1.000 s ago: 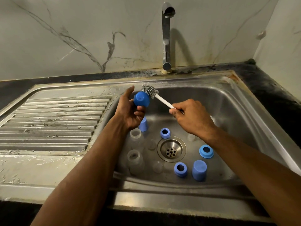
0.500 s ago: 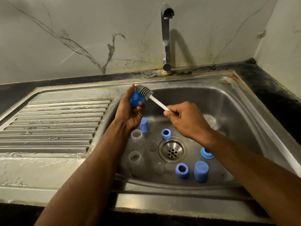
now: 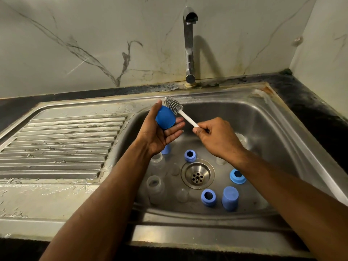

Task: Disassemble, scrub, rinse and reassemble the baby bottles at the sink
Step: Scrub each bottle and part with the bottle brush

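Head view: left hand (image 3: pixel 160 134) cradling blue cap (image 3: pixel 165 117) above the sink (image 3: pixel 273 117), thumb and fingers (image 3: pixel 177 127) curled loosely round it; right hand (image 3: pixel 218 137) with fingers clamped on the handle of the brush (image 3: pixel 174 106), bristles touching the cap's upper edge. Best to rotate cap steadily, keep bristles pressed, grip firm against wet slipping.

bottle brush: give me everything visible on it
The bottle brush has a grey ribbed bristle head, apparently silicone, on a thin white stick handle that looks like plastic. It points up and left over the sink basin. The right hand pinches the handle's lower end. The bristle head lies against the blue cap held in the left hand.
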